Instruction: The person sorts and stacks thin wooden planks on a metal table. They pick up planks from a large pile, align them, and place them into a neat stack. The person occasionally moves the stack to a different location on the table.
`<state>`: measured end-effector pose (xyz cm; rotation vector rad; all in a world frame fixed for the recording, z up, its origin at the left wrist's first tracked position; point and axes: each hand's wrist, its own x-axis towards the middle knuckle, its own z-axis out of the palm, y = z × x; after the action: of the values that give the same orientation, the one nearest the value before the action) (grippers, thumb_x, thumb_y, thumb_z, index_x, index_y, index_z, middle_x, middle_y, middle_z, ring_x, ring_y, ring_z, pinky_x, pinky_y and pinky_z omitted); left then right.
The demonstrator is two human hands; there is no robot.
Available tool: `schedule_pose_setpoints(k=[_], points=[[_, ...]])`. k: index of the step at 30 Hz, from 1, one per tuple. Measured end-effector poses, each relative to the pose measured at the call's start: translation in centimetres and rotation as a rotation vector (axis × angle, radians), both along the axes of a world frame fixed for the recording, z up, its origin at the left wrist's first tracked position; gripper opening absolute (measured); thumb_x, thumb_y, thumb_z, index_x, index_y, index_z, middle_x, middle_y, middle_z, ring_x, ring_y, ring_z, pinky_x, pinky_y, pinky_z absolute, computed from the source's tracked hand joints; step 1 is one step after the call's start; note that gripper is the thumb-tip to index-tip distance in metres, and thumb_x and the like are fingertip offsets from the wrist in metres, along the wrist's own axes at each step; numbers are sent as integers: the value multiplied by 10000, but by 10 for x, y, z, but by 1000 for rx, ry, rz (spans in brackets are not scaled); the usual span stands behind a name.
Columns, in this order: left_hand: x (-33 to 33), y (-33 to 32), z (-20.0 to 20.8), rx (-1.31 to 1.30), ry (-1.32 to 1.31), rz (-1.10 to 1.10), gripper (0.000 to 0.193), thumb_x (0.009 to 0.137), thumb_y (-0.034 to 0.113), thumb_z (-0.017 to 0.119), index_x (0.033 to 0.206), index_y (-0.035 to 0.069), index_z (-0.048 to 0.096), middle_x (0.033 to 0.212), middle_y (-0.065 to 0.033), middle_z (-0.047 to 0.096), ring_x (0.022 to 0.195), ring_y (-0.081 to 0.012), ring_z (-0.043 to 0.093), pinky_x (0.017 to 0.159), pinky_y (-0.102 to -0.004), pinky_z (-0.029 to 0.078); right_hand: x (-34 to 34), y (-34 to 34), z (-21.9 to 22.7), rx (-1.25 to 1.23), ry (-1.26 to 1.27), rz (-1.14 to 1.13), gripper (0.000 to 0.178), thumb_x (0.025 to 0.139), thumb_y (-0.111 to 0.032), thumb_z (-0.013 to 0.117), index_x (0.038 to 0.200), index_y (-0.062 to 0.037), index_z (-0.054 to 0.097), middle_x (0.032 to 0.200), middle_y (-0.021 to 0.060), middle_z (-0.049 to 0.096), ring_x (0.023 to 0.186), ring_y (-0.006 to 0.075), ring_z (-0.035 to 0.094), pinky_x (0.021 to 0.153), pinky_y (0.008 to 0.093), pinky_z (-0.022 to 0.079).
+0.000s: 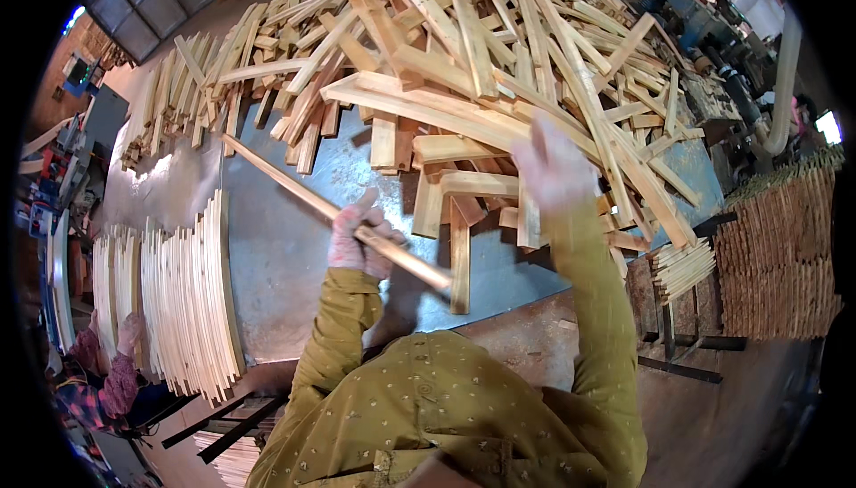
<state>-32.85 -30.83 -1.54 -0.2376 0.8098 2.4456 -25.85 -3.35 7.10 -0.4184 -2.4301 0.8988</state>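
Note:
A long, thin wooden strip [294, 187] slants over the front of the metal table. My left hand [361, 237] is wrapped round it near its middle. Farther right, my right hand [553, 165] is over the front of a big heap of loose wooden strips [428, 118]. Motion smears its fingers, so whether it grips any wood does not show. Close by it lies a broad pale board [419, 106], on top of shorter pieces.
The heap covers most of the metal-topped table [276, 296]. At left stands a neat row of strips [189, 301], with a co-worker's hand [131, 332] beside it. Stacked wood [776, 247] and a small bundle of strips [683, 269] stand at right, near machinery [704, 51].

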Motion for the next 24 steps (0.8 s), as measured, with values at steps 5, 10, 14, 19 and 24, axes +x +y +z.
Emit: schedule_pose_setpoints(k=[5, 10, 14, 19, 24], points=[[-1, -10, -4, 86, 277, -157, 666, 857, 290, 639, 1425, 37, 402, 921, -16, 474, 775, -156, 497, 699, -366, 475, -85, 79, -77, 519, -286, -39, 744, 902, -496, 593, 1457, -50, 376, 1486, 192, 395, 1349, 377, 412, 1122, 462, 351], [22, 0, 19, -104, 373, -209, 834, 764, 220, 744, 1477, 81, 335, 1004, -22, 478, 897, -183, 528, 837, -432, 501, -6, 99, -99, 337, -424, -47, 759, 895, -554, 565, 1458, -82, 376, 1498, 168, 391, 1325, 372, 440, 1107, 469, 367], [46, 47, 14, -63, 418, -401, 898, 769, 250, 728, 1500, 32, 255, 1051, -100, 537, 933, -251, 584, 854, -477, 533, 38, 100, -66, 487, -664, 46, 576, 907, -448, 590, 1375, -138, 463, 1319, 160, 537, 1177, 363, 563, 960, 487, 484], [86, 131, -50, 24, 131, -442, 816, 859, 426, 692, 1470, 64, 290, 1257, -196, 555, 1121, -336, 579, 864, -476, 554, 74, 63, -39, 592, -537, 227, 369, 952, -388, 509, 1172, -101, 577, 957, 120, 649, 769, 374, 663, 689, 488, 537], [92, 193, -49, 168, 114, -392, 617, 798, 325, 769, 1286, 75, 488, 1054, -108, 594, 973, -294, 608, 876, -507, 542, 111, 99, -94, 358, -320, 277, 446, 915, -397, 542, 1200, -55, 571, 936, 125, 640, 854, 277, 624, 738, 401, 514]])
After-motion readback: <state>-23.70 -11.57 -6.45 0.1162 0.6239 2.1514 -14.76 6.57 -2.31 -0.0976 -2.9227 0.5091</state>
